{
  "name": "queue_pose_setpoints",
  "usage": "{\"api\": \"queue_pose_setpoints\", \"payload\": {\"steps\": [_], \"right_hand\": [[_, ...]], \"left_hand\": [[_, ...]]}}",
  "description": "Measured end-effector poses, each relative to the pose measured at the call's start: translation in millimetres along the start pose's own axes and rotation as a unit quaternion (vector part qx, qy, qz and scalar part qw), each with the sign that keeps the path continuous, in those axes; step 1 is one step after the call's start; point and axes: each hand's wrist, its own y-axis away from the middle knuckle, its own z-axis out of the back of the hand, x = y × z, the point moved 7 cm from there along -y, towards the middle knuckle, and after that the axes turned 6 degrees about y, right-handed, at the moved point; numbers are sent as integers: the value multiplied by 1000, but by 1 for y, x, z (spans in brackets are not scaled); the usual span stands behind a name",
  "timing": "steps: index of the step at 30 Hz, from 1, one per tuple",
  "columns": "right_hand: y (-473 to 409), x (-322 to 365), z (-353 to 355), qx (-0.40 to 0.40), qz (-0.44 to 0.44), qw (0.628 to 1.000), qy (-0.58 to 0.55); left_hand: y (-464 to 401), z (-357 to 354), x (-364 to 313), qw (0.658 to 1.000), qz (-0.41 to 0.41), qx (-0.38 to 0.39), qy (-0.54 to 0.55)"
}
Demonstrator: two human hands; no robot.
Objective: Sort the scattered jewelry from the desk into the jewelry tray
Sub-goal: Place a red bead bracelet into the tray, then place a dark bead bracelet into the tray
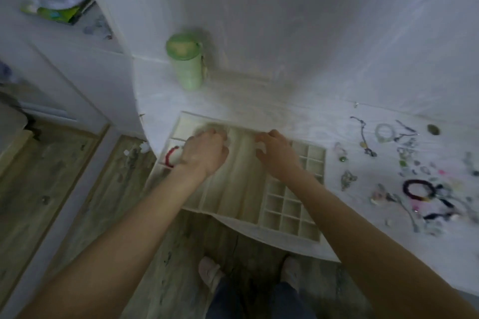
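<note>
Both my hands are over the jewelry tray (293,217), palms down. Left hand (204,153): fingers bent toward the far end of the long channels; blur hides whether they pinch anything, so I cannot tell its grip. Right hand (274,155): fingers curled down onto the tray's middle, nothing visible in them, grip also unclear.

The tray is cream, lying on the white cloth (337,122) over the desk, its near edge at the desk's edge. Long channels fill the middle; small square cells sit on the right. A red bracelet (169,156) lies in a left compartment, just beside my left hand.

The scattered jewelry (404,163) is spread on the cloth right of the tray, apart from it: a dark bracelet (418,189), a pale ring-shaped bangle (385,132), chains, small beads.

Green cylinder container (186,62) stands upright behind the tray near the wall.
</note>
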Motion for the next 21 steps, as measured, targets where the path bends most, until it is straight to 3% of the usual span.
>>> {"api": "queue_pose_setpoints", "payload": {"steps": [8, 13, 16, 18, 21], "right_hand": [[81, -190, 51, -36, -136, 990, -22], [125, -293, 55, -33, -188, 981, -40], [146, -355, 53, -45, -273, 961, -16], [160, -387, 55, -62, -348, 935, 20], [166, -417, 51, -70, -380, 922, 17]], "left_hand": [[-25, -49, -194, 994, -101, -14, 29], [-36, -102, -297, 984, -144, 27, 101], [-42, -138, -349, 976, -170, 59, 119], [-45, -160, -376, 975, -180, 90, 93], [-46, -186, -411, 974, -196, 109, 15]]}}
